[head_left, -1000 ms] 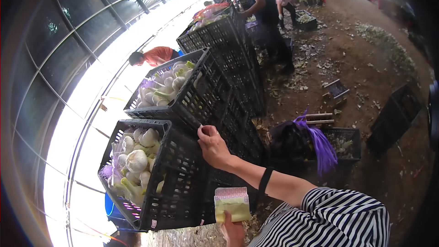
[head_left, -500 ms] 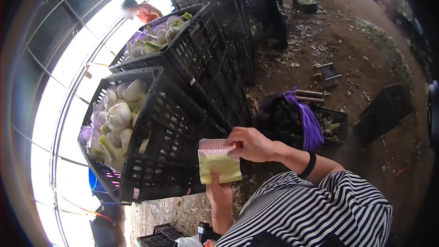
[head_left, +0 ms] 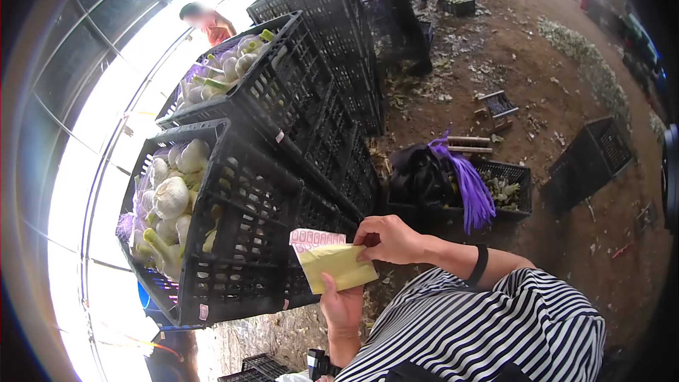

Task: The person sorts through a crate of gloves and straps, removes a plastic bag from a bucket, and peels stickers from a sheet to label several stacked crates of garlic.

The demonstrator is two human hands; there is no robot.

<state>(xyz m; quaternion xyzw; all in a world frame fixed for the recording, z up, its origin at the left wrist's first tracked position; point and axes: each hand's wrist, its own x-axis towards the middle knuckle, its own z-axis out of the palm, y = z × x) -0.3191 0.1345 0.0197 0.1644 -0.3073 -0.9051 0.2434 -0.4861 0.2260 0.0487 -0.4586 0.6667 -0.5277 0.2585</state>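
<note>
My left hand (head_left: 341, 307) grips the lower part of a yellow sheet (head_left: 331, 266), its thumb lying on the front. Behind the sheet's upper edge shows a white sheet with rows of pink printed marks (head_left: 317, 238). My right hand (head_left: 392, 239) pinches the upper right corner of the yellow sheet between thumb and fingers. Just left of the sheets stands a black crate (head_left: 244, 219) filled with garlic bulbs (head_left: 172, 198) in purple netting. A small pink-marked label (head_left: 204, 312) is on the crate's lower corner.
More stacked crates (head_left: 311, 21) of garlic stand beyond. On the ground are a crate (head_left: 523, 187) with purple strips (head_left: 470, 184) and a black bag (head_left: 421, 173), and a tilted crate (head_left: 590, 163). Several people are farther off, one (head_left: 212, 25) behind the stacks.
The yellow sheet has tilted and its top edge has risen, covering part of the printed sheet. My right hand has moved slightly down and right. The camera view has shifted a little.
</note>
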